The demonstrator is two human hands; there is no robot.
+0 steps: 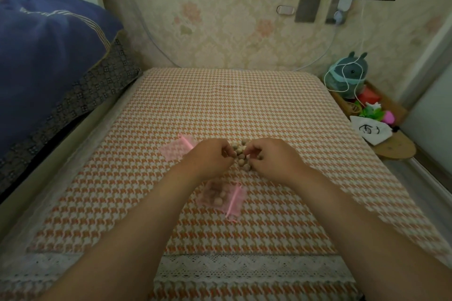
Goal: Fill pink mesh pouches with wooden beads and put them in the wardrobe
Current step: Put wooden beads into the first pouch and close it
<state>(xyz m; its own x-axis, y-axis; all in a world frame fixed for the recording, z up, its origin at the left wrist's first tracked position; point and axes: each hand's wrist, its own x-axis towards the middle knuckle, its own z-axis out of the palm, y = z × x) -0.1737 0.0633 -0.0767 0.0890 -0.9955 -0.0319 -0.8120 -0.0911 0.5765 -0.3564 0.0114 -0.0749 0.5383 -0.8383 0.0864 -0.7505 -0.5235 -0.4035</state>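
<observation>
A small heap of round wooden beads (pixel 241 154) lies on the orange houndstooth cloth (pixel 244 105). Both my hands rest on that heap: my left hand (pixel 210 156) curls over its left side, my right hand (pixel 271 157) over its right side, fingers pinched on beads. A flat empty pink mesh pouch (pixel 177 149) lies just left of my left hand. Nearer to me, between my forearms, a second pink mesh pouch (pixel 221 197) holds several beads, its pink drawstring trailing to the right.
A blue quilt on a dark patterned pillow (pixel 49 63) fills the left side. At the right, a low wooden shelf (pixel 393 149) carries a plush toy (pixel 349 73), a white drawstring bag (pixel 371 131) and a white cable. A lace-edged cloth (pixel 244 266) covers the near edge.
</observation>
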